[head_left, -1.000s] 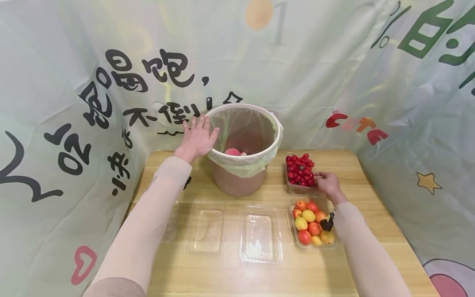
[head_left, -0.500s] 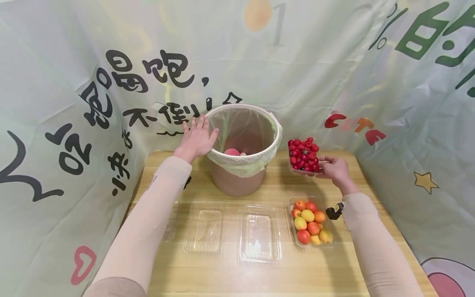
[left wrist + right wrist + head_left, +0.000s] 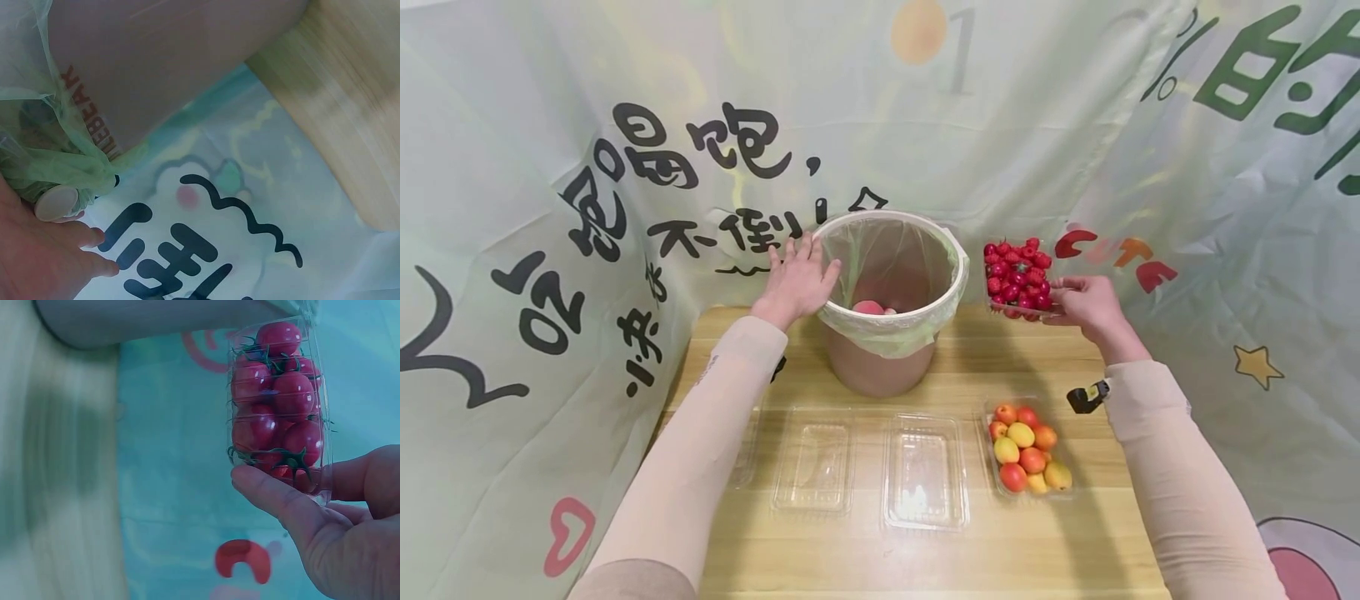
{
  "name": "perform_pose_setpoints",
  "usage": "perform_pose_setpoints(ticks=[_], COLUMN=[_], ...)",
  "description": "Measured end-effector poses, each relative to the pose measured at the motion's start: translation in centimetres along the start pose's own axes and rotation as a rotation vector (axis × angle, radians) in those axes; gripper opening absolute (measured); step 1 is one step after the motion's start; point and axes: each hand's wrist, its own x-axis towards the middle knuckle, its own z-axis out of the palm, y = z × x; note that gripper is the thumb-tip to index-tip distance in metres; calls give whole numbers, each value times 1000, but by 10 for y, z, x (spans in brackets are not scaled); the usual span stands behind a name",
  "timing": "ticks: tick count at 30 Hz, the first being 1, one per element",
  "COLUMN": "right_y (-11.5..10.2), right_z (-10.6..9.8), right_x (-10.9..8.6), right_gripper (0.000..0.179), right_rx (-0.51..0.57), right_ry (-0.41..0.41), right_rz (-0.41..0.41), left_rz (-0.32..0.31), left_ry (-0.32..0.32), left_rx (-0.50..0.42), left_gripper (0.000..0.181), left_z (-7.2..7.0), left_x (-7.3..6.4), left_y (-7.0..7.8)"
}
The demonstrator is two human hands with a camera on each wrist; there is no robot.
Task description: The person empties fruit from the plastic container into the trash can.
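My right hand [image 3: 1090,307] holds one end of a clear plastic box [image 3: 324,434], thumb on one side and fingers on the other. Red cherry tomatoes [image 3: 1018,271] with green stems fill it. In the head view, box and hand are raised above the table, right of a pinkish bin [image 3: 880,371]. A thin green bag [image 3: 883,340] lines the bin and folds over its white rim. Fingers spread, my left hand [image 3: 799,279] rests on the rim's left side. Down inside the bin shows a pink-red round thing [image 3: 868,307], partly hidden by the near rim.
On the wooden table [image 3: 1022,550], a clear tray holds yellow and orange-red fruits [image 3: 1021,435]. Left of it lie two clear plastic trays, one central [image 3: 925,458] and one further left [image 3: 825,458]. Another is partly behind my left arm. Printed cloth [image 3: 1022,150] walls the table's back and sides.
My right hand has lifted the box of cherry tomatoes off the table, upward and slightly right in the head view. My left hand has stayed on the bin's rim.
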Motion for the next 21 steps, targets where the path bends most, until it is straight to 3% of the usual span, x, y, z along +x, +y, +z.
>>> perform_pose_setpoints(ticks=[21], right_y=[-64], right_z=[0], right_x=[-6], right_gripper=[49], right_rx=[-73], right_ry=[38], right_rz=[-81], left_rz=[-6], left_ry=[-1], left_rx=[-3], left_gripper=[78], left_z=[1], left_x=[1], left_y=[-1])
